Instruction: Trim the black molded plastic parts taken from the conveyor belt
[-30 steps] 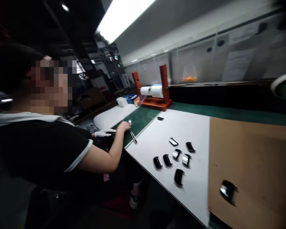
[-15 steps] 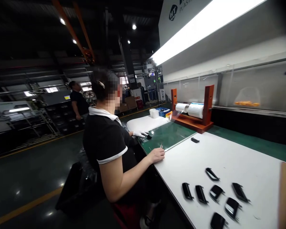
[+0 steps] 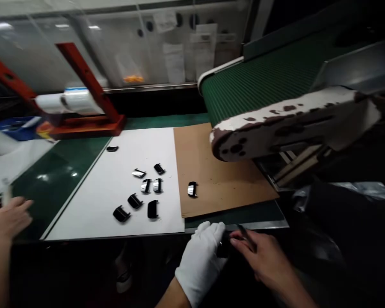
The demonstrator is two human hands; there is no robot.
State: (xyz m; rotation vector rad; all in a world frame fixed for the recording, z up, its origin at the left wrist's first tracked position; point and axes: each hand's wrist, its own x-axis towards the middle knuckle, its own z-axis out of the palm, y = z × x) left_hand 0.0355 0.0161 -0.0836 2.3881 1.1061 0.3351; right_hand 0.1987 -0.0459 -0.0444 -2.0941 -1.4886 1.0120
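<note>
In a white glove, my left hand (image 3: 202, 259) is closed around a glossy black plastic part (image 3: 223, 247) just off the table's front edge. Much of that part is lost against the dark background. My bare right hand (image 3: 268, 256) grips a slim dark tool (image 3: 246, 238), its tip close to the part; the tool's exact kind is unclear. One similar black part (image 3: 191, 189) lies on the brown cardboard (image 3: 224, 171) ahead of my hands. Several more black parts (image 3: 152, 209) are scattered on the white sheet (image 3: 93, 214) to the left.
A green ribbed conveyor belt (image 3: 259, 94) juts over the cardboard from the right. At the back left stands a red-brown stand (image 3: 86, 126) with white film rolls (image 3: 80, 100). A co-worker's hand (image 3: 13, 218) holds a pale slim object at the far left.
The view has swung right and down from the co-worker to my own bench. My two hands, the conveyor and the full cardboard have come into view.
</note>
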